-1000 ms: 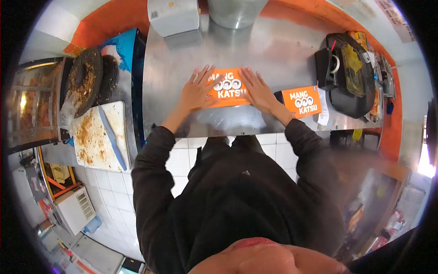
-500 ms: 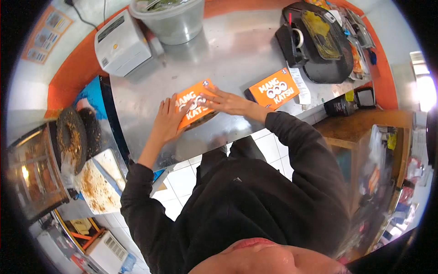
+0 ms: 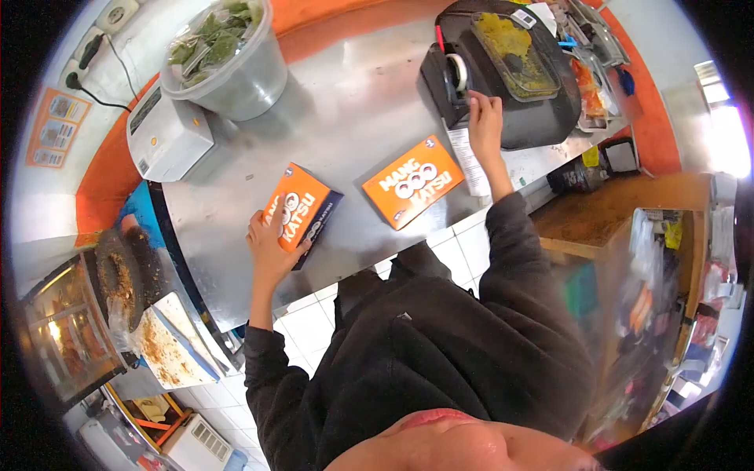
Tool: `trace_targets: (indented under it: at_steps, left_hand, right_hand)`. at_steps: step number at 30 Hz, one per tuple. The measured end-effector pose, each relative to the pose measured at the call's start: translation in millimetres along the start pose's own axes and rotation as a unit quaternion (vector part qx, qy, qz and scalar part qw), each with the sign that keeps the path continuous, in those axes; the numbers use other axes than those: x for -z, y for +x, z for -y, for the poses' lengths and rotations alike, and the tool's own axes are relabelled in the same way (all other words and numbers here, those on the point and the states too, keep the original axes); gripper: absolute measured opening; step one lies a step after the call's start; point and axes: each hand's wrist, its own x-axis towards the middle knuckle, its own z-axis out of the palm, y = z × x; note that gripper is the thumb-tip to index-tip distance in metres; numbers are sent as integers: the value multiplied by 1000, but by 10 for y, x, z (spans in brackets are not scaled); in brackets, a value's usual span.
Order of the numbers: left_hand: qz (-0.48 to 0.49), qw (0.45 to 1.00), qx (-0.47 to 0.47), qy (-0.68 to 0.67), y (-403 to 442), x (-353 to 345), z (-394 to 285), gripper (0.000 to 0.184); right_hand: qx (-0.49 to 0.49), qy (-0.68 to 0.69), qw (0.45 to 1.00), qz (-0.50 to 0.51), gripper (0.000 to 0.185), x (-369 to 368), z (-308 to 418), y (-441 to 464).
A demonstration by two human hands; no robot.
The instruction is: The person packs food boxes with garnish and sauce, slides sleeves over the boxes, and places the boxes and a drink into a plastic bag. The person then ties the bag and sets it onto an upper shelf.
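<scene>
My left hand grips the near left side of an orange "Mang Katsu" food box, thumb at its near end and fingers over the top. The box is closed and shows a dark side. A second orange food box lies closed to its right, touched by neither hand. My right hand is at the near edge of a black tape dispenser, beside its whitish tape roll. Its thumb and fingers are pinched together; whatever lies between them is too small to make out.
The steel table carries a white label printer and a tub of green leaves at the back left. On the right are a black tray, a container with yellow residue and a printed paper strip. A stained cutting board is at left.
My right hand has left the left box and reached right to the tape dispenser. My left hand stays on that box, which now sits turned with its dark side showing.
</scene>
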Motion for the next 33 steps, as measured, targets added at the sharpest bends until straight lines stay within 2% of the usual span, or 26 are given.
trace_targets:
  at_steps: [2, 3, 4, 5, 6, 7, 8, 9, 11, 12, 13, 15, 16, 17, 18, 19, 20, 22, 23, 24, 27, 29, 30, 31, 32, 33]
  left_hand:
    - [-22, 998, 26, -48, 64, 20, -354, 99]
    - [-21, 998, 29, -48, 123, 24, -595, 99]
    - [-28, 999, -14, -26, 195, 29, -845, 98]
    - [-36, 998, -58, -2, 279, 31, -1094, 97]
    - [-29, 996, -86, 12, 365, 14, -1355, 95]
    - [-29, 996, -82, 15, 438, -99, -1547, 95]
    - [-25, 993, -108, 28, 514, -233, -1713, 94]
    - [-21, 990, -133, 40, 571, -366, -1844, 94]
    - [-37, 986, -144, 72, 648, -660, -2008, 92]
    - [-49, 980, -160, 105, 653, -753, -2060, 90]
    - [-44, 981, -156, 104, 653, -767, -2091, 90]
    - [-36, 983, -140, 114, 655, -733, -2117, 89]
    - [-46, 983, -145, 101, 648, -736, -2113, 91]
    - [-44, 984, -141, 102, 604, -734, -2111, 91]
    - [-39, 983, -147, 105, 582, -721, -2101, 91]
    - [-44, 981, -154, 107, 645, -715, -2101, 92]
    - [-52, 982, -149, 105, 698, -721, -2115, 92]
    - [-37, 982, -153, 101, 647, -715, -2100, 92]
    - [-32, 982, -155, 104, 632, -721, -2087, 92]
    - [-41, 981, -160, 102, 641, -742, -2081, 91]
    - [-53, 979, -172, 96, 650, -773, -2057, 91]
    - [-54, 979, -176, 88, 663, -783, -2058, 92]
    - [-51, 980, -174, 86, 657, -780, -2054, 92]
    - [-46, 980, -173, 86, 636, -778, -2043, 93]
    - [-43, 979, -183, 83, 632, -779, -2035, 93]
    - [-34, 980, -176, 85, 633, -774, -2028, 94]
  right_hand:
    - [10, -14, 1000, -16, 23, -127, -526, 187]
    - [-2, -8, 997, 73, 25, -219, -764, 252]
    - [-15, -1, 987, 160, 28, -258, -914, 295]
    - [-13, 3, 987, 163, 28, -247, -939, 331]
    - [-124, 148, 964, 183, 30, -223, -867, 332]
    - [-233, 287, 908, 198, 32, -209, -803, 277]
    - [-300, 399, 857, 125, 35, -206, -771, 173]
    - [-301, 399, 856, 130, 35, -167, -737, 39]
    - [-201, 395, 894, 68, 31, -85, -719, -149]
    - [-144, 245, 951, 123, 27, -65, -839, -208]
    - [-147, 244, 950, 129, 27, -4, -841, -194]
    - [-1, 62, 992, 112, 27, 107, -768, -47]
    - [52, -82, 988, 118, 24, 98, -801, -66]
    - [52, -79, 988, 122, 24, 146, -828, -140]
    - [-80, 23, 977, 198, 22, 232, -845, -244]
    - [-198, 125, 935, 265, 21, 380, -722, -206]
    - [-221, 244, 917, 224, 20, 565, -461, -266]
    - [-200, 323, 884, 273, 20, 950, -11, -420]
    - [-263, 317, 839, 356, 19, 1015, 139, -537]
    - [-287, 383, 774, 415, 21, 1034, 256, -656]
    - [-221, 371, 797, 423, 31, 758, 331, -1044]
    - [-219, 421, 820, 321, 37, 630, 249, -1181]
    - [-152, 379, 869, 278, 50, 542, 155, -1269]
    - [-159, 375, 871, 273, 50, 510, 75, -1287]
    - [94, 289, 925, 230, 55, 489, -37, -1239]
    - [338, 175, 909, 170, 60, 443, -138, -1195]
